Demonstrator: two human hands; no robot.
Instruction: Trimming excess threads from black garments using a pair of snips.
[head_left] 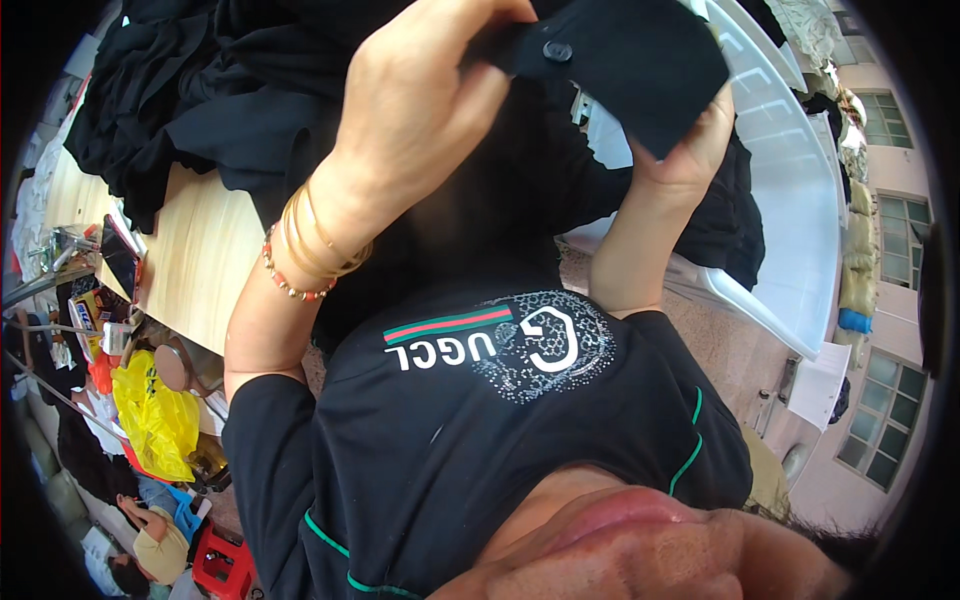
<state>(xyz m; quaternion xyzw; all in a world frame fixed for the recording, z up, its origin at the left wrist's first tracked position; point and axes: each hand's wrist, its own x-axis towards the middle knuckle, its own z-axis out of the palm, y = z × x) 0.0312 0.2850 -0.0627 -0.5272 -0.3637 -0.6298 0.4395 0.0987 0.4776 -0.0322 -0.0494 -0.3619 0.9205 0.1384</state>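
Note:
Raised at the top of the view is a pointed black flap of a black garment (650, 70), with a dark round button (557, 50) near its left end. It could be a collar or a cuff; I cannot tell which. My left hand (425, 100), with gold bangles and a beaded bracelet at its wrist, pinches the cloth left of the button, and its fingertips are partly hidden. My right hand (695, 150) grips the flap's right side from behind and below, most fingers hidden by the cloth. More black fabric hangs between my arms.
A heap of black cloth (190, 90) covers part of the light wooden table (205, 265) on the left. At right stands a large white plastic bin (790, 200). A yellow bag (155, 415), a red stool (222, 560) and another person (155, 540) are at lower left.

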